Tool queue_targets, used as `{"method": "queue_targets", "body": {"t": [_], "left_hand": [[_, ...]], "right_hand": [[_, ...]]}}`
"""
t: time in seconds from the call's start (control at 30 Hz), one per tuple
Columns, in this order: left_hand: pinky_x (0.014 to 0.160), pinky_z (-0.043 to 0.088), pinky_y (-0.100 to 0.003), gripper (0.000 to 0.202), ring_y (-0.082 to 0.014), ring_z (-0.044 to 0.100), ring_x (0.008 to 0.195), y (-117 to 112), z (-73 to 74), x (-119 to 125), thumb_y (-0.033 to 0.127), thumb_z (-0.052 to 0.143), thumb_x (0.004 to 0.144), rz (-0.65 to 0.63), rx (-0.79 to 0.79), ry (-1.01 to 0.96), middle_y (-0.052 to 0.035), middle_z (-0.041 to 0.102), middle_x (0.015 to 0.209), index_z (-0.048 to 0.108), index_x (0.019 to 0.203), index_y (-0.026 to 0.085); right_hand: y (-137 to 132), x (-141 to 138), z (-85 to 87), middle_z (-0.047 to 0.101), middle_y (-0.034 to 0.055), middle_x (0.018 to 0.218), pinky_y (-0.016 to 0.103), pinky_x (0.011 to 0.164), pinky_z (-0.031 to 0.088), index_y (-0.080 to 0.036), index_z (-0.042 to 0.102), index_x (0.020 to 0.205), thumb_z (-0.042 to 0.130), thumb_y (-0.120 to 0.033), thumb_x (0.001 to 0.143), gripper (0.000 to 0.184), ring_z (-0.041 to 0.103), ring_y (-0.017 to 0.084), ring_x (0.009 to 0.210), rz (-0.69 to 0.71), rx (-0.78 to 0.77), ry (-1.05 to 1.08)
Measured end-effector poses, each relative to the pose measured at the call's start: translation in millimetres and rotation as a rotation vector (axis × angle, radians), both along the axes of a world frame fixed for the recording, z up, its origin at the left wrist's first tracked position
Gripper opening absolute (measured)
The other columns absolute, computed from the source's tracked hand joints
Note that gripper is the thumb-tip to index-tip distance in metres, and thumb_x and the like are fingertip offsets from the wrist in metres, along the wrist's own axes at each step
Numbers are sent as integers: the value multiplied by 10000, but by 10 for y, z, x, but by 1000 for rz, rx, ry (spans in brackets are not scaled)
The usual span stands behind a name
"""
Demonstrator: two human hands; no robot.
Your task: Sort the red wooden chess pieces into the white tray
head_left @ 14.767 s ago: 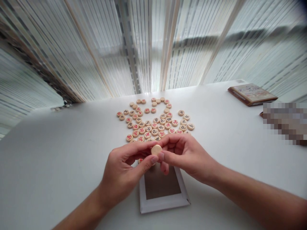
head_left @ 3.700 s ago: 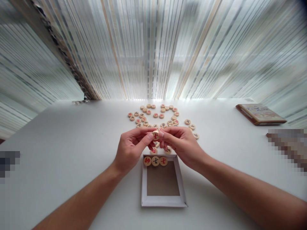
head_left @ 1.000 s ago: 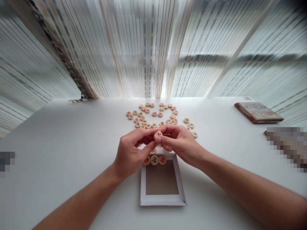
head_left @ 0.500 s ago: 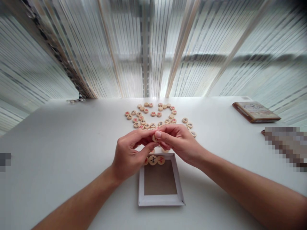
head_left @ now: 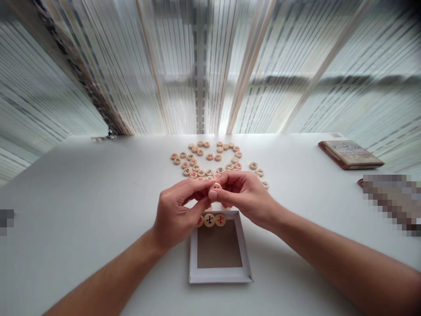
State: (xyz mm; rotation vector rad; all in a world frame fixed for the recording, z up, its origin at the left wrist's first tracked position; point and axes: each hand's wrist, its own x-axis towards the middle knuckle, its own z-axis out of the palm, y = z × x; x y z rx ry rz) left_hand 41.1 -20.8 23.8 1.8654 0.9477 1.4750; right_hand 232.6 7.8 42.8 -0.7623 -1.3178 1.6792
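Early stage, by the look of it: three xiangqi pieces [head_left: 209, 220] lined up in the shallow tray [head_left: 220, 278], many loose xiangqi pieces [head_left: 209, 156] on the counter [head_left: 98, 197].
The left hand [head_left: 176, 210] and right hand [head_left: 251, 195] meet above the tray's far edge, thumbs and fingertips gripping one red-marked xiangqi piece [head_left: 216, 187], its character mostly covered by the right thumb. In the row, a black 士 and a red 士 show fully; the leftmost is partly hidden behind the left hand. Beyond the hands, some loose ones show blank faces; their full number cannot be told.
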Motion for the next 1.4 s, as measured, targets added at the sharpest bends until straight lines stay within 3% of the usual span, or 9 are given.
{"method": "queue_targets", "body": {"t": [0.33, 0.6, 0.9, 1.03, 1.2, 1.3, 1.4], "left_hand": [[764, 693, -292, 304, -187, 809, 824, -6, -14, -12, 118, 811, 935, -47, -76, -45, -65, 804, 1006, 837, 1219, 221], [718, 687, -283, 332, -168, 790, 760, 18, -28, -14, 120, 812, 928, -67, -67, -55, -61, 760, 999, 839, 1240, 233], [686, 678, -239, 265, -135, 776, 742, 11, -13, 35, 150, 793, 945, -103, -64, -49, -78, 776, 1034, 853, 1200, 188], [730, 680, -226, 240, -143, 794, 771, -8, -9, 73, 136, 836, 904, -55, -63, -66, -67, 822, 979, 852, 1143, 163], [751, 682, -224, 173, -148, 803, 773, -20, -11, 91, 133, 860, 881, -17, -41, -65, -61, 848, 952, 853, 1052, 152], [731, 683, -224, 167, -150, 804, 760, -23, -12, 91, 136, 865, 877, -23, -43, -64, -60, 851, 946, 857, 1042, 155], [739, 688, -223, 187, -154, 814, 767, -24, -10, 91, 144, 881, 865, -29, -69, -93, -61, 859, 951, 866, 1051, 165]], "right_hand": [[43, 78, -15, 748, 49, 761, 251, 565, 491, -150, 860, 952, 957, -424, 803, 326, 587, 115, 596, 64, 103, -43], [51, 156, -74, 782, 40, 792, 243, 670, 578, -207, 878, 1135, 843, -327, 954, 219, 676, 123, 696, 128, 201, 9], [-180, 181, -114, 840, 33, 863, 219, 667, 635, -262, 894, 1078, 915, -250, 863, 217, 757, 135, 724, -132, 277, -46], [-236, 186, -200, 850, 49, 946, 264, 740, 656, -263, 881, 1080, 849, -228, 925, 163, 797, 170, 835, -265, 444, -98], [-276, 204, -208, 824, 72, 941, 288, 694, 652, -216, 865, 1065, 815, -199, 944, 132, 771, 186, 835, -388, 662, -255], [-298, 209, -199, 821, 63, 923, 293, 692, 664, -207, 854, 1077, 805, -183, 949, 138, 771, 172, 777, -391, 666, -260], [-314, 196, -214, 841, 48, 926, 279, 709, 684, -221, 845, 1112, 824, -170, 935, 185, 793, 162, 759, -376, 576, -186]]}}
